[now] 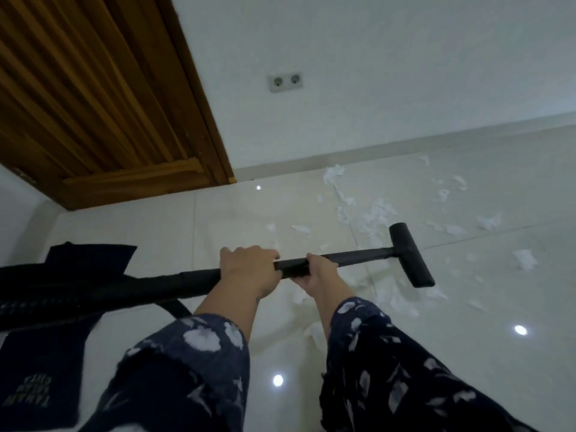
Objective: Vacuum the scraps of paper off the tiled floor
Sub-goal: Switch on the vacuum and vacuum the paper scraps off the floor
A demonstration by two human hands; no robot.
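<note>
Both hands are gripping the black vacuum wand (352,257), side by side. Left hand (249,269) is wrapping over the tube from above, fingers curled round it. Right hand (318,272) is sitting just ahead of it toward the nozzle, fingers and thumb clamping the tube. Both sleeves are dark blue with a pale print.

Wand is running from lower left to upper right, ending in a black T-shaped floor nozzle (411,255). Nozzle is sitting over the tiled floor (467,338); cannot tell whether it is touching the tiles. Black ribbed hose (46,304) is trailing off the left edge.

White paper scraps (374,213) are lying scattered on the floor around the nozzle: a thick band beyond it toward the wall, loose bits to the right, some just under the hands.

Wooden slatted door (93,88) is standing upper left, double wall socket (286,82) on the white wall. Dark cloth with pale lettering (37,378) is showing lower left.
</note>
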